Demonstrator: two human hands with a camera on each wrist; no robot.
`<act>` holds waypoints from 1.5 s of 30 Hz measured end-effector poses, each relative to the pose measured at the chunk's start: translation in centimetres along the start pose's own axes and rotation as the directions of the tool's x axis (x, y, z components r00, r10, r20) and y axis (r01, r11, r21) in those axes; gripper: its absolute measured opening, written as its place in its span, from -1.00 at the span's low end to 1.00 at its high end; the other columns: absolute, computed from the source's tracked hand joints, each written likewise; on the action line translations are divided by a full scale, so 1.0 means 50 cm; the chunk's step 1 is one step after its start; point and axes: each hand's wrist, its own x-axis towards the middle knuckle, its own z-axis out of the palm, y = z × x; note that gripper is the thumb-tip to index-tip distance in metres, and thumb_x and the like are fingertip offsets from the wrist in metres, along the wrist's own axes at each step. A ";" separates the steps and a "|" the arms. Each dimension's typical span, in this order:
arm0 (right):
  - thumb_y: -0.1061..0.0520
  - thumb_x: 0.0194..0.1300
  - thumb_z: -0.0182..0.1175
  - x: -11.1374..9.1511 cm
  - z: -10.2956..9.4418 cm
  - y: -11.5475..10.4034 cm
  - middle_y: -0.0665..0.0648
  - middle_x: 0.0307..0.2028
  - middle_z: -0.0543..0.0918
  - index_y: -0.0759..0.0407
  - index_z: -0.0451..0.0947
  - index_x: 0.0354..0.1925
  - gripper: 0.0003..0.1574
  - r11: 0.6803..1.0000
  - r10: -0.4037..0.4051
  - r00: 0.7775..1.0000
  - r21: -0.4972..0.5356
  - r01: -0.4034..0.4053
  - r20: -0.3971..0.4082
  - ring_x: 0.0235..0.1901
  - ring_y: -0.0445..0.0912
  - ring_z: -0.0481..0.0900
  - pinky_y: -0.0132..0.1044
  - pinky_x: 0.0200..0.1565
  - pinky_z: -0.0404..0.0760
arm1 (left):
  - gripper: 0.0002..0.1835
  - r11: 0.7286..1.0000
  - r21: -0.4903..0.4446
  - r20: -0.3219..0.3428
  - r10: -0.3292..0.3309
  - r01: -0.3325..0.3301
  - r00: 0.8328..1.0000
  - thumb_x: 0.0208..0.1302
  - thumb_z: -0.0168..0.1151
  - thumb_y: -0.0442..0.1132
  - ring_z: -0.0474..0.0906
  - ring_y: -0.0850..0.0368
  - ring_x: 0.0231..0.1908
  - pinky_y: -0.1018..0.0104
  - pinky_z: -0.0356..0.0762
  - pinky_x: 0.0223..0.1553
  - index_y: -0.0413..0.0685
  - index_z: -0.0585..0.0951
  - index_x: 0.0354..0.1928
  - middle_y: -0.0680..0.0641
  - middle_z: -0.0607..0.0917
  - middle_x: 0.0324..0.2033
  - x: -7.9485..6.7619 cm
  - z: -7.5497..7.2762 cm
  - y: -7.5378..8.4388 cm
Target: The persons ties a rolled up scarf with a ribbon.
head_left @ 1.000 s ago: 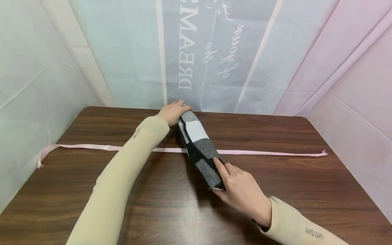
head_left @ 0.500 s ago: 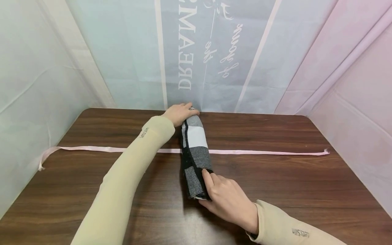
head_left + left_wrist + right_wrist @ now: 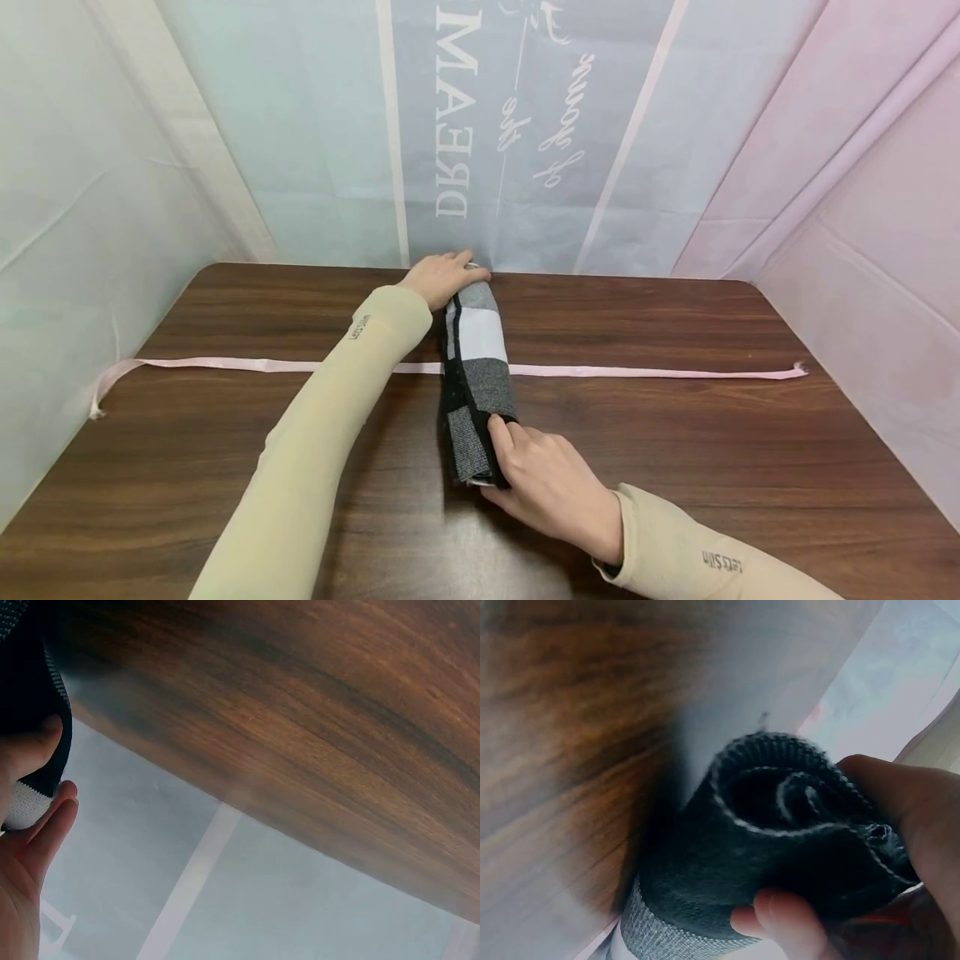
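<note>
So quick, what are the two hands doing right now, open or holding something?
Left hand: closed, holding the far end of the rolled checked cloth.
Right hand: closed, gripping the cloth's near end.

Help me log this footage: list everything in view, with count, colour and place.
rolled cloth: 1, black, grey and white check, over the ribbon's middle
ribbon: 1, pink, stretched across the table
table: 1, dark brown, beneath
backdrop: panel count unclear, pale blue and pink with white lettering, around the table
band: 1, black, at the right wrist
sleeves: 2, cream, on both forearms
left hand: 1, bare, holding the cloth's far end
right hand: 1, bare, holding its near end
</note>
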 end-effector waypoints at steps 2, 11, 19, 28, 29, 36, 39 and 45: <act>-0.08 -0.25 0.53 -0.001 0.002 -0.001 -0.01 -0.56 0.44 0.26 0.33 -0.23 -0.24 1.000 -0.006 1.000 -0.003 0.006 0.023 -0.65 -0.15 0.48 -0.32 -0.67 0.43 | -0.27 1.000 0.008 0.007 -0.002 0.002 1.000 0.23 0.14 -0.57 0.54 -0.12 -0.07 0.12 0.60 -0.20 0.21 0.31 0.37 -0.21 0.43 0.13 -0.001 0.004 0.002; -0.16 -0.23 0.52 -0.003 0.010 -0.008 -0.01 -0.54 0.44 0.25 0.34 -0.19 -0.20 0.999 0.003 0.998 -0.045 0.001 0.069 -0.63 -0.17 0.49 -0.34 -0.66 0.45 | -0.18 1.000 0.016 0.026 -0.024 0.023 0.999 0.21 0.11 -0.61 0.55 -0.07 -0.06 0.16 0.60 -0.20 0.17 0.20 0.44 -0.20 0.46 0.13 -0.001 0.010 0.006; -0.23 -0.13 0.43 -0.002 0.012 -0.016 0.08 -0.48 0.56 0.25 0.40 -0.14 -0.22 0.981 -0.068 0.991 -0.170 0.087 0.114 -0.58 -0.16 0.52 -0.36 -0.63 0.46 | -0.11 0.995 -0.004 0.129 -0.096 0.097 0.987 0.22 0.13 -0.59 0.54 -0.08 -0.01 0.15 0.59 -0.16 0.23 0.10 0.48 -0.20 0.45 0.17 -0.001 0.018 0.003; -0.27 -0.25 0.50 0.001 -0.006 -0.008 0.02 -0.52 0.50 0.18 0.38 -0.14 -0.15 0.992 -0.045 0.987 -0.109 0.062 0.156 -0.60 -0.14 0.50 -0.32 -0.64 0.45 | -0.14 0.991 -0.012 0.124 -0.133 0.136 0.983 0.27 0.08 -0.57 0.53 -0.08 0.00 0.20 0.58 -0.30 0.26 0.07 0.48 -0.21 0.46 0.14 0.003 0.030 0.002; -0.29 -0.29 0.51 0.001 -0.012 -0.004 0.00 -0.53 0.48 0.16 0.37 -0.14 -0.12 0.995 -0.038 0.985 -0.087 0.054 0.170 -0.60 -0.13 0.49 -0.31 -0.64 0.44 | -0.15 0.990 -0.023 0.121 -0.138 0.142 0.983 0.28 0.06 -0.57 0.52 -0.08 0.02 0.21 0.57 -0.32 0.26 0.07 0.49 -0.21 0.45 0.15 0.004 0.031 0.002; -0.51 -0.30 0.41 0.001 -0.052 0.038 -0.09 -0.42 0.56 0.10 0.44 0.02 0.05 0.999 -0.037 0.960 0.038 0.028 0.276 -0.53 -0.17 0.55 -0.28 -0.59 0.45 | -0.15 0.967 -0.120 0.147 -0.206 0.224 0.968 0.31 0.08 -0.45 0.38 -0.12 0.24 0.16 0.59 -0.20 0.02 -0.10 0.52 -0.26 0.29 0.34 -0.001 0.032 -0.006; -0.57 -0.25 0.34 -0.001 -0.063 0.060 -0.11 -0.27 0.61 0.06 0.46 0.12 0.10 0.993 -0.024 0.951 0.117 -0.013 0.309 -0.51 -0.22 0.55 -0.29 -0.55 0.47 | -0.13 0.953 -0.148 0.170 -0.239 0.265 0.956 0.30 0.11 -0.40 0.31 -0.16 0.30 0.11 0.57 -0.04 -0.16 -0.17 0.50 -0.28 0.20 0.39 -0.015 0.027 -0.010; -0.68 -0.20 0.20 -0.010 -0.067 0.105 -0.10 -0.12 0.64 -0.01 0.47 0.14 0.12 0.978 -0.010 0.941 0.201 -0.062 0.338 -0.40 -0.26 0.58 -0.31 -0.45 0.52 | -0.07 0.909 -0.229 0.208 -0.304 0.348 0.930 0.27 0.14 -0.36 0.33 -0.21 0.26 0.09 0.57 -0.11 -0.30 -0.24 0.47 -0.36 0.16 0.38 -0.063 0.016 -0.015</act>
